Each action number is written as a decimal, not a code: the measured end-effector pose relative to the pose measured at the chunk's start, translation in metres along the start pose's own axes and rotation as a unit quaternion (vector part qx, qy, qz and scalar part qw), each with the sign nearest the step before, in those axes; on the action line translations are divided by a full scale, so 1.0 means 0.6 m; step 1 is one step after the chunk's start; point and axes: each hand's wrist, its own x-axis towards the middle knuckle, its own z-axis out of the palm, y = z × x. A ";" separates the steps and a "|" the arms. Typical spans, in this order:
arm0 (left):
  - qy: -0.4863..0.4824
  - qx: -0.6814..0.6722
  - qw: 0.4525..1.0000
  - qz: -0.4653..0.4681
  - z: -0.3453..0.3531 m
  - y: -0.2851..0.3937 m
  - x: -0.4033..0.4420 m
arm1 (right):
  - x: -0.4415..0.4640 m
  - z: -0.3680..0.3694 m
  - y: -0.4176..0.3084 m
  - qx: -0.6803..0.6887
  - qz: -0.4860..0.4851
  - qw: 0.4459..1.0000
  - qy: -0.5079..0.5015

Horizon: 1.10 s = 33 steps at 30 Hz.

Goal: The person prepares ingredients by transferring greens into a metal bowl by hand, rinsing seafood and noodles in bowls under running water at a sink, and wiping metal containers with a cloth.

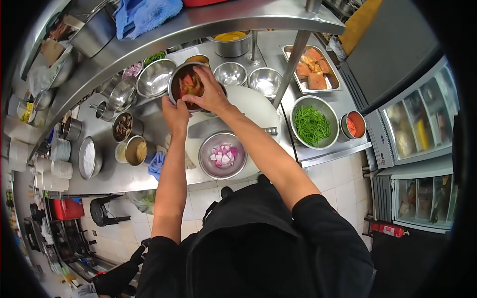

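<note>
A metal bowl [172, 88] with cut red and green vegetables [190, 85] in it is tilted toward me above the far side of the white cutting board [258, 107]. My left hand [176, 116] is closed on its near left rim. My right hand [212, 93] is closed on the right side, its fingers over the rim. Below my forearms, a steel bowl [204, 161] holds cut red onion pieces [223, 155]. A knife [271, 131] lies on the board, partly hidden by my right forearm.
A colander [334, 118] of green beans stands at right, near a tray [334, 90] of orange-pink pieces. Empty bowls [230, 73] line the back. A steel shelf [223, 24] and its post [293, 67] overhang the counter. Another person's leg [130, 263] shows at lower left.
</note>
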 end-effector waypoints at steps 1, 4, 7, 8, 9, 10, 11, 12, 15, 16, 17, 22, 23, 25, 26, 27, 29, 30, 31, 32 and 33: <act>-0.003 0.000 1.000 0.002 0.003 -0.009 0.004 | -0.003 -0.001 0.006 -0.002 0.000 1.000 0.004; 0.013 0.116 0.992 0.043 0.010 -0.039 0.004 | -0.018 -0.009 0.014 -0.022 0.021 0.999 -0.037; 0.024 0.167 0.980 0.104 0.022 -0.030 -0.010 | -0.030 -0.013 0.024 -0.015 0.035 0.998 -0.041; 0.020 0.160 0.977 0.140 0.026 -0.023 -0.013 | -0.033 -0.013 0.026 -0.017 0.043 0.998 -0.044; 0.017 0.153 0.972 0.177 0.030 -0.018 -0.013 | -0.034 -0.014 0.028 -0.018 0.050 0.997 -0.046; 0.015 0.153 0.972 0.178 0.032 -0.019 -0.013 | -0.036 -0.016 0.031 -0.019 0.052 0.997 -0.044; 0.015 0.168 0.962 0.212 0.032 -0.020 -0.013 | -0.038 -0.017 0.034 -0.001 0.052 0.998 -0.044; 0.014 0.183 0.952 0.246 0.032 -0.023 -0.014 | -0.042 -0.019 0.037 0.017 0.052 0.998 -0.044; -0.014 0.170 0.946 0.277 0.027 -0.038 -0.012 | -0.044 -0.048 0.014 0.115 0.131 0.984 -0.045; -0.014 0.170 0.946 0.276 0.026 -0.036 -0.013 | -0.045 -0.055 0.017 0.115 0.132 0.983 -0.046; -0.013 0.173 0.942 0.289 0.022 -0.035 -0.014 | -0.046 -0.062 0.020 0.058 0.075 0.996 0.004; -0.014 0.173 0.936 0.307 0.009 -0.030 -0.015 | -0.047 -0.064 0.033 0.000 0.112 0.985 0.131; -0.017 0.169 0.933 0.317 0.013 -0.035 -0.009 | -0.045 -0.060 0.030 0.001 0.112 0.985 0.129; -0.017 0.166 0.930 0.326 0.015 -0.032 -0.009 | -0.036 -0.053 0.025 -0.024 0.046 0.993 0.103; -0.012 0.159 0.941 0.300 0.018 -0.022 -0.009 | -0.029 -0.050 0.022 -0.025 0.039 0.997 0.063; -0.009 0.154 0.951 0.268 0.017 -0.016 -0.014 | -0.025 -0.044 0.019 -0.025 0.042 0.997 0.063; -0.018 0.135 0.957 0.258 0.020 -0.018 -0.016 | -0.010 -0.032 0.010 -0.075 -0.032 0.997 -0.001; -0.025 0.114 0.960 0.253 0.023 -0.016 -0.009 | -0.002 -0.026 0.004 -0.113 -0.082 0.990 0.012; -0.025 0.114 0.960 0.253 0.019 -0.013 -0.008 | -0.002 -0.027 0.010 -0.113 -0.082 0.990 0.013; 0.004 0.156 0.952 0.264 0.009 -0.009 -0.007 | -0.004 -0.029 0.015 -0.140 -0.095 0.984 -0.060; 0.032 0.194 0.941 0.276 0.002 -0.008 -0.003 | -0.006 -0.033 0.022 -0.170 -0.107 0.971 -0.131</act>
